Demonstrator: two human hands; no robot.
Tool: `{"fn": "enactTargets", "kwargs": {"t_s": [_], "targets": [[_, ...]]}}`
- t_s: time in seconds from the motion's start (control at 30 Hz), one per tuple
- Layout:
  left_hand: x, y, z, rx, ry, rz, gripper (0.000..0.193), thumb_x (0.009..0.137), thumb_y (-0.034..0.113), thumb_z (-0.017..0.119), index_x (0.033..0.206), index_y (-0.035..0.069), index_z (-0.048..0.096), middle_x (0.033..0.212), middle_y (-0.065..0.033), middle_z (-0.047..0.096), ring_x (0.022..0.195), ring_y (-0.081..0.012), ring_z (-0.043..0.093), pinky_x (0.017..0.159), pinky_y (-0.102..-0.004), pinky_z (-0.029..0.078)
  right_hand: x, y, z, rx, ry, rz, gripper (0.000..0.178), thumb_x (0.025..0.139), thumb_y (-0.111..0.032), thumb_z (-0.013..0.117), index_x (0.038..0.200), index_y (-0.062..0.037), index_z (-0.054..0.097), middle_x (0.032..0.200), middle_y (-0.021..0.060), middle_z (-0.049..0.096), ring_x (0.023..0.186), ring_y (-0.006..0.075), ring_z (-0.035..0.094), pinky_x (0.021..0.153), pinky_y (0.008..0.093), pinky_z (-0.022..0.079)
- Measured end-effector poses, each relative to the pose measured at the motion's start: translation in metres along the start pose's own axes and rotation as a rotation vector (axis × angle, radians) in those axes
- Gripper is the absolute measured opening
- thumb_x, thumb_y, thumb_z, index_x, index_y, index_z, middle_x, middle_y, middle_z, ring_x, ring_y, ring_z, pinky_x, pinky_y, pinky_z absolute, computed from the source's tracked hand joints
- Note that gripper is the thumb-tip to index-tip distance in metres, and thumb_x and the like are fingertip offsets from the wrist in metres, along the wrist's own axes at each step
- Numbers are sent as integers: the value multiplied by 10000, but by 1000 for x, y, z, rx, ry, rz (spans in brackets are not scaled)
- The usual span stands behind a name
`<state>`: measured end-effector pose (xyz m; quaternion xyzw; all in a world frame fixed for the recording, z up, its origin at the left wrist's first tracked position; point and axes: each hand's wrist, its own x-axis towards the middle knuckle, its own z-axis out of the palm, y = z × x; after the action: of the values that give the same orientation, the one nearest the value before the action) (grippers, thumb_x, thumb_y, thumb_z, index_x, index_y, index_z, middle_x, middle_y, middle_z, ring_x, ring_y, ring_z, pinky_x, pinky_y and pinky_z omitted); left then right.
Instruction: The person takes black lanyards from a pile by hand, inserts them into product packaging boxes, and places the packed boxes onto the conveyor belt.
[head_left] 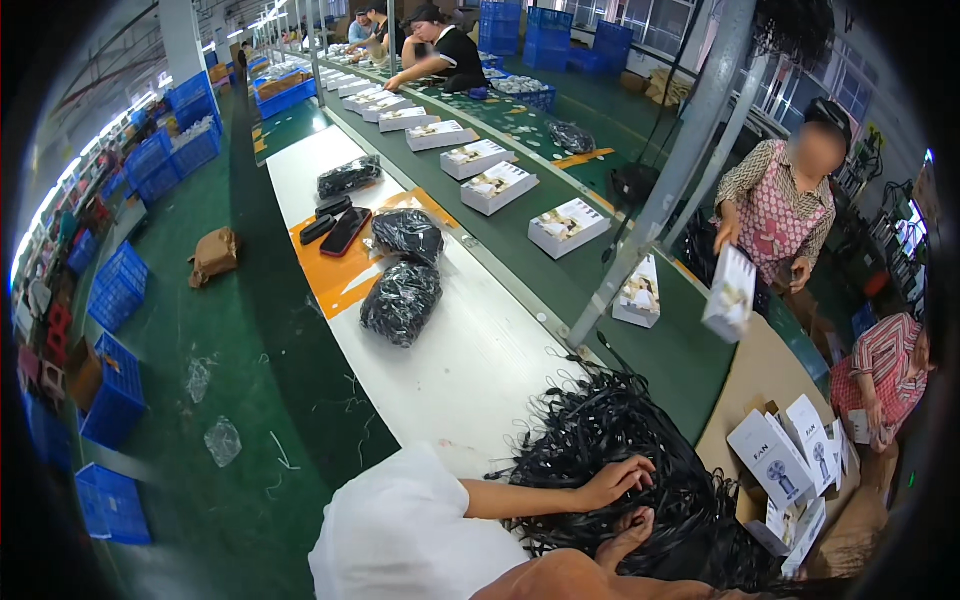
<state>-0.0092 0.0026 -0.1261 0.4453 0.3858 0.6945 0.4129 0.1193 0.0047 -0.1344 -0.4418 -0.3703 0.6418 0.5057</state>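
White boxes (497, 187) line the green belt (560, 290).

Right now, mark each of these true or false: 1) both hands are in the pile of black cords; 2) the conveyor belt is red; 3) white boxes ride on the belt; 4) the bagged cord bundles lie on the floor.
1) True: the left hand and right hand rest in the pile of black cords.
2) False: the conveyor belt is green.
3) True: white boxes sit along it.
4) False: the bagged cord bundles lie on the white table.
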Motion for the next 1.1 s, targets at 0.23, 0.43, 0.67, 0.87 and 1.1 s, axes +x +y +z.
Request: {"fn": "enactTargets", "kwargs": {"t_s": [0.23, 0.43, 0.67, 0.87, 1.1], "targets": [[0, -6, 1, 100, -29, -29, 313, 958, 270, 383, 1110, 7, 459, 901, -85, 592, 795, -138, 568, 738, -264, 453, -6, 0, 5, -79, -84, -131, 485, 923, -497, 366, 647, -98, 372, 559, -40, 306, 453, 62, 251, 438, 229, 177], [1, -4, 5, 209, 56, -8, 293, 953, 245, 384, 1110, 10, 463, 875, -88, 613, 739, -133, 595, 696, -254, 463, 0, 5, -3, -276, -292, -341, 334, 909, -227, 506, 679, -35, 359, 624, -40, 273, 577, 64, 252, 487, 243, 219], [2, -2, 9, 346, 124, 49, 231, 937, 173, 399, 1074, -2, 463, 780, -93, 616, 679, -154, 607, 640, -266, 481, -9, -14, 10, -316, -303, -341, 313, 897, -179, 538, 708, 9, 373, 628, -26, 324, 600, 74, 279, 501, 257, 250], [0, -4, 10, 395, 112, 44, 238, 947, 189, 383, 1055, 3, 485, 795, -98, 622, 698, -157, 618, 648, -273, 492, -8, -8, 4, -340, -325, -385, 317, 888, -180, 549, 710, 19, 377, 615, -18, 327, 587, 78, 279, 497, 260, 249], [-1, -4, 12, 397, 138, 106, 161, 916, 96, 392, 985, -7, 495, 713, -81, 606, 637, -140, 603, 595, -254, 480, -11, -10, 9, -392, -327, -456, 306, 880, -182, 553, 720, 34, 405, 593, 21, 366, 588, 93, 306, 507, 277, 283]]}}
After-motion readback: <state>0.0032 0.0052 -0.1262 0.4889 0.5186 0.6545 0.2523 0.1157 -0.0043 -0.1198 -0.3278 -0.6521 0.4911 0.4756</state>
